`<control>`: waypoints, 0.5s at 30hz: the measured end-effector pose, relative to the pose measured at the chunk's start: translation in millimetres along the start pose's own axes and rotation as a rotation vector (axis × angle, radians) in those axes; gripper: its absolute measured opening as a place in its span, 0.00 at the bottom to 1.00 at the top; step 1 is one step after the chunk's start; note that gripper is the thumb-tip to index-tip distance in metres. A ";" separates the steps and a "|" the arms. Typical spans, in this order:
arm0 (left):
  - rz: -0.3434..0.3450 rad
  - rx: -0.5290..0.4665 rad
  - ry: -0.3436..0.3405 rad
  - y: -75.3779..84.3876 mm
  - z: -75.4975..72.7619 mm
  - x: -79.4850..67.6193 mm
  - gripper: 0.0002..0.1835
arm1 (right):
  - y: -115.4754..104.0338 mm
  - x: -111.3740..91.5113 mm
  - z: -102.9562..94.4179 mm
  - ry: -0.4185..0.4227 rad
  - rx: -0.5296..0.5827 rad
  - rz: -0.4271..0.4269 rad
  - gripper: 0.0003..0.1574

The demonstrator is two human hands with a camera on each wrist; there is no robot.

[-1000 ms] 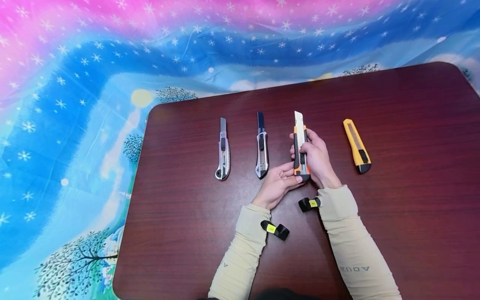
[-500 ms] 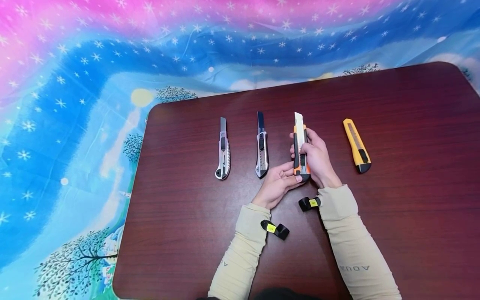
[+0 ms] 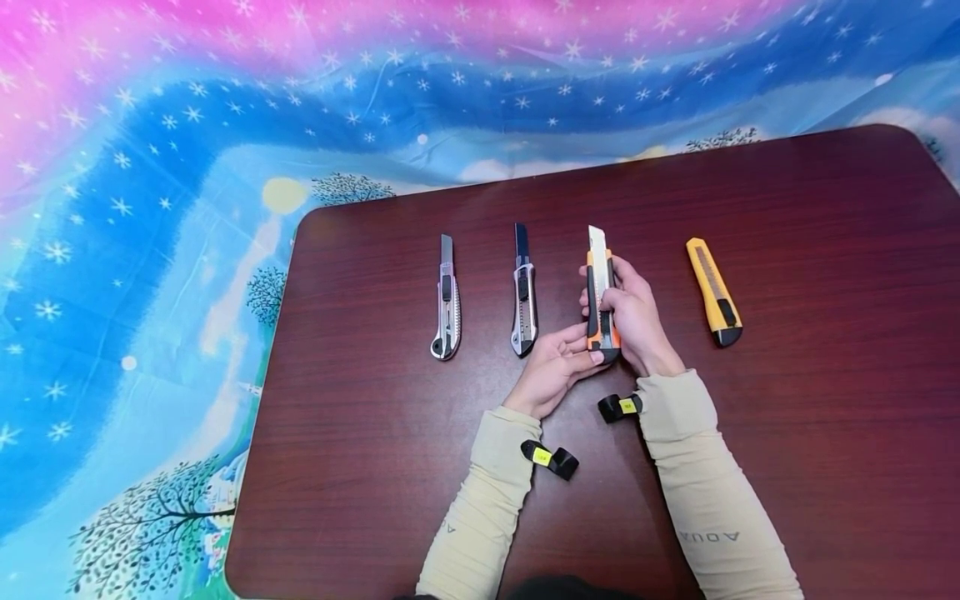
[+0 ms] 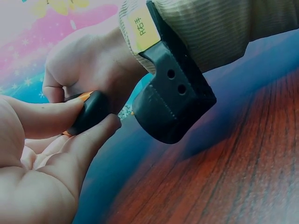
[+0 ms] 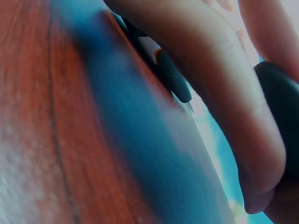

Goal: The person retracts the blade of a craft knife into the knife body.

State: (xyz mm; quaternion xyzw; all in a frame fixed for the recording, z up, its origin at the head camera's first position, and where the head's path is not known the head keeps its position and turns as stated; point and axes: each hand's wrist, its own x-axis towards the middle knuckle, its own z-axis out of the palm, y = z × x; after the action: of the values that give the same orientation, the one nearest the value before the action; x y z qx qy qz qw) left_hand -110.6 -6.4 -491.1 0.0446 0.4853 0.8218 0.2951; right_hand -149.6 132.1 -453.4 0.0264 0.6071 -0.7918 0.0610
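Observation:
In the head view, an orange and black utility knife points away from me with its silver blade out. My right hand grips its body from the right, thumb on the front beside the black slider. At the knife's black butt end, my left hand pinches it between thumb and fingers. The left wrist view shows that black end between the left thumb and a finger. In the right wrist view, the right hand's fingers cover much of the scene, with a dark part of the knife behind them.
Two silver and black utility knives, one at the far left and one with a dark blade, lie left of the hands. A yellow utility knife lies to the right. All rest on the dark red-brown table, before a patterned cloth.
The silver blade's tip has drawn back slightly toward the orange and black utility knife's body. Both hands keep nearly the same place, and the other knives have not moved.

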 end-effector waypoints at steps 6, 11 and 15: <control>0.003 -0.008 0.006 0.8 -0.7 0.0 0.28 | -0.2 -0.3 -0.4 -0.019 -0.014 -0.003 0.42; 0.018 -0.005 0.020 2.1 -1.0 -0.2 0.29 | -0.2 -0.5 -4.4 -0.072 -0.021 -0.015 0.43; 0.028 0.007 0.039 3.2 -0.2 -0.2 0.30 | 0.4 0.0 -8.2 -0.120 -0.029 -0.040 0.41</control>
State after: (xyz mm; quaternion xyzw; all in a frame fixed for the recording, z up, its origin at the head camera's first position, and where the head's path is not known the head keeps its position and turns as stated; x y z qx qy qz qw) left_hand -112.0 -7.7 -488.5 0.0366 0.4932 0.8249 0.2737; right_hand -149.9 139.9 -456.0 -0.0341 0.6142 -0.7842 0.0816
